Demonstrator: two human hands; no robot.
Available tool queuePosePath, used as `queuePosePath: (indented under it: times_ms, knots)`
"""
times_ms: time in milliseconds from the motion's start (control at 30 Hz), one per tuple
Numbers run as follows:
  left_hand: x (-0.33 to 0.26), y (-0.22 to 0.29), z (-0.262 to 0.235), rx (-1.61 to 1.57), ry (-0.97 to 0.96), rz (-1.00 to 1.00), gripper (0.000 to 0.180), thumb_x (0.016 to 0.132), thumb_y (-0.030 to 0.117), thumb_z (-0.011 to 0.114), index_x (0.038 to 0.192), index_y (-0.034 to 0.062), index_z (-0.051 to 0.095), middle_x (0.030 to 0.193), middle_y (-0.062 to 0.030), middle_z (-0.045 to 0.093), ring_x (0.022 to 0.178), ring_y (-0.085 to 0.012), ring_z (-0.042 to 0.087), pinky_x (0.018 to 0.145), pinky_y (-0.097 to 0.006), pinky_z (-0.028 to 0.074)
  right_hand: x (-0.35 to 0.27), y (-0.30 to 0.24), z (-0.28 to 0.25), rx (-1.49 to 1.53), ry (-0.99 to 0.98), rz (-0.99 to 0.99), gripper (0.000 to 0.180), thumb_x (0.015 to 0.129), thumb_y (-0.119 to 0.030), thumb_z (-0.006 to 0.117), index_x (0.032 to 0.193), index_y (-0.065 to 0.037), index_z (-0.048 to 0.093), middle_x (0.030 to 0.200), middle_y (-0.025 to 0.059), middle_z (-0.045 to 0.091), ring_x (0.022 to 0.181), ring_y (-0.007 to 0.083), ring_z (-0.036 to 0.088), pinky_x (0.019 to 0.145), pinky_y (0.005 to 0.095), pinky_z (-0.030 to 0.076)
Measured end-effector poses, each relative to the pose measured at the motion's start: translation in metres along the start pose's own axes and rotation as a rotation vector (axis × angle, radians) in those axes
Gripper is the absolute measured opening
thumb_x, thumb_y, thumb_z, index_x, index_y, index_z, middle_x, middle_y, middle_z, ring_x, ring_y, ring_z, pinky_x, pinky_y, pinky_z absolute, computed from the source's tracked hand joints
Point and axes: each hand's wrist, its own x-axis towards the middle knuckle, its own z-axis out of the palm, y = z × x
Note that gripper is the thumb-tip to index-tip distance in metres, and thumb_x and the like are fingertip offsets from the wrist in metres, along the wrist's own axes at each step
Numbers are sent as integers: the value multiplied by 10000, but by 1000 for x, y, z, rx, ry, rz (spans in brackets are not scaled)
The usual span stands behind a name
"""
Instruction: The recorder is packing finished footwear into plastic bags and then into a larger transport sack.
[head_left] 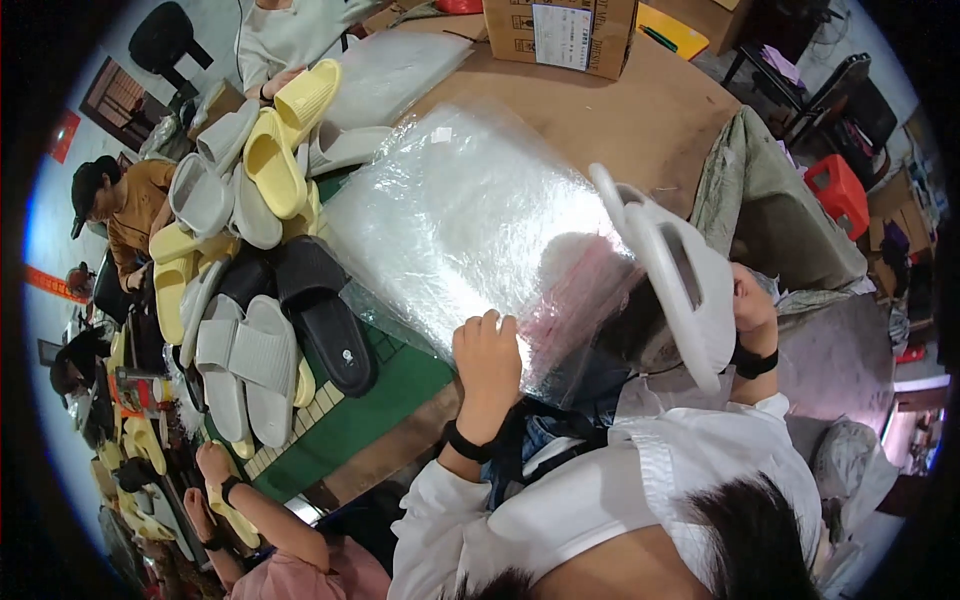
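My right hand (752,300) is closed on a pair of pale grey slides (690,285), held up and tilted at the right of the table. In front of me my left hand (488,362) has its fingers curled over the near edge of a clear plastic bag (555,340). This bag lies on top of a shiny stack of flat clear bags (455,205), and something reddish shows through its lower part. The slides overlap the right edge of the bags, and I cannot tell whether they touch them. How the fingers of my right hand grip is partly hidden behind the slides.
At the left is a pile of grey, yellow and black slides (265,345) on a green belt (385,390). A cardboard box (560,35) stands at the far edge of the brown table (650,130). A greyish sack (775,215) hangs at the right. Co-workers sit along the left.
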Motion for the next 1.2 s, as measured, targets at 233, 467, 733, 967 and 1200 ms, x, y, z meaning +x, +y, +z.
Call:
queuePosePath:
  times_ms: [233,467,733,967,1200]
  knots:
    - [4,-2,-16,-98,38,-239,97,782,29,531,878,43,530,816,-137,567,785,-325,531,723,-421,400,26,-3,33,-148,-874,-6,522,778,-116,714,1223,65,509,1321,140,469,1206,211,406,1022,352,307]
    - [19,-14,-17,-155,340,-400,92,895,82,496,938,18,547,906,-153,608,863,-336,542,812,-432,397,54,5,77,-50,-1126,-77,453,783,-52,671,1203,48,534,1278,171,485,1187,276,433,1011,383,312]
    - [7,-11,-15,-257,288,-445,186,919,118,439,985,-17,548,974,-174,584,954,-367,501,865,-455,353,44,-9,68,-307,-824,-24,446,791,-76,681,1198,40,541,1275,148,502,1170,218,456,988,347,350]
    - [-2,0,-5,-345,39,-98,384,835,166,566,1157,-30,496,1281,-219,473,1204,-379,420,1006,-501,282,34,9,64,-280,-569,169,458,846,-69,637,1270,26,496,1278,82,531,1164,149,471,1007,289,350]
    - [2,-5,-5,-330,-159,-175,640,726,170,670,1267,-57,413,1248,-208,509,1120,-363,496,968,-480,342,39,8,78,-281,-643,12,442,865,-45,603,1284,28,482,1317,81,507,1192,151,450,1021,306,348]
